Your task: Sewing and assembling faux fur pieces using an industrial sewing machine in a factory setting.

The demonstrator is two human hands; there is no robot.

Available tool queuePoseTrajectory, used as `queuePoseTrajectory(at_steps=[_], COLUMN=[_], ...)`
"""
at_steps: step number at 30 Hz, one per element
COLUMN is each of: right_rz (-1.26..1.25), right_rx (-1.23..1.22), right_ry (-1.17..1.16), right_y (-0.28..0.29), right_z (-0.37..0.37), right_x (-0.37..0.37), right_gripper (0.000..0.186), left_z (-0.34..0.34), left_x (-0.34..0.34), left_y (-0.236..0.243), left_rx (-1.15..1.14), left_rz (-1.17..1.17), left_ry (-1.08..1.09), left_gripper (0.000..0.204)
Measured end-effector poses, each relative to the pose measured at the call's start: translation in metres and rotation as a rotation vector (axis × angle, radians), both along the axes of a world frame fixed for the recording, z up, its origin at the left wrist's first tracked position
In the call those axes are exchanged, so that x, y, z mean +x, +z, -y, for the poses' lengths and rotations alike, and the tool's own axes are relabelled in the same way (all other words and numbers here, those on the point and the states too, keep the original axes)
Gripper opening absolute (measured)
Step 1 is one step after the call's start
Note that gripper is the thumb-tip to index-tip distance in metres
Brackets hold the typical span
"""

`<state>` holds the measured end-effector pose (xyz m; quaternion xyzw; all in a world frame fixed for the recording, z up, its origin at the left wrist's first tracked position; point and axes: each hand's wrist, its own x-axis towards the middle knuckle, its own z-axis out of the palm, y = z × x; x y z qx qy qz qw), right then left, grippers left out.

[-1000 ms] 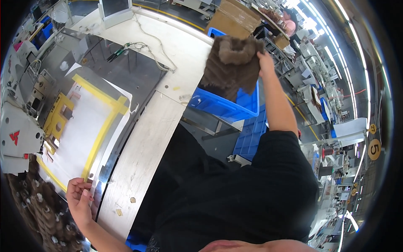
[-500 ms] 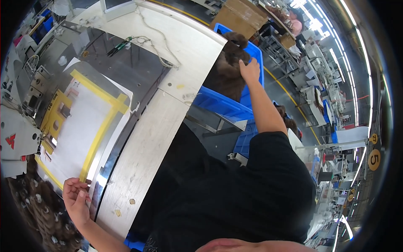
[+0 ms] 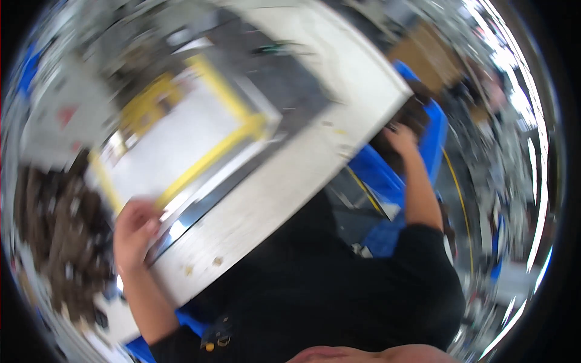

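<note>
The picture is blurred by motion. My left hand, fingers bent, is at the near corner of a flat sewing template with a white sheet, yellow tape borders and a yellow piece on it; I cannot tell whether it grips the edge. My right hand reaches into a blue crate beside the table, its fingers at brown fur; their grip is unclear.
A pale table runs diagonally, with green-handled tools at its far part. A white machine and brown fur heap are at left. A cardboard box stands beyond the crate, another blue crate below it.
The brown fur that my right hand held raised a second ago is down inside the crate. The view has swung and blurred, shifting the table and my left hand rightward and upward.
</note>
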<state>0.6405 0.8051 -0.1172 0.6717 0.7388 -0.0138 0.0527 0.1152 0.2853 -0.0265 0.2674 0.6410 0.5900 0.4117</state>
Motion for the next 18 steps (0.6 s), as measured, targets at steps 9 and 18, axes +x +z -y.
queuePoseTrajectory(at_steps=[9,18], right_rz=[-0.586,-0.627], right_rx=[0.483,0.296], right_ry=[0.625,0.885], right_y=[0.072,0.052], right_z=[0.054,0.102], right_x=[-0.118,-0.21], right_gripper=[0.037,0.026], left_z=[0.027,0.353], left_x=[0.03,0.001], left_y=[0.033,0.014], left_rx=[-0.192,-0.903], left_rz=[-0.456,-0.79], left_ry=[0.075,1.299], left_gripper=[0.017,0.035])
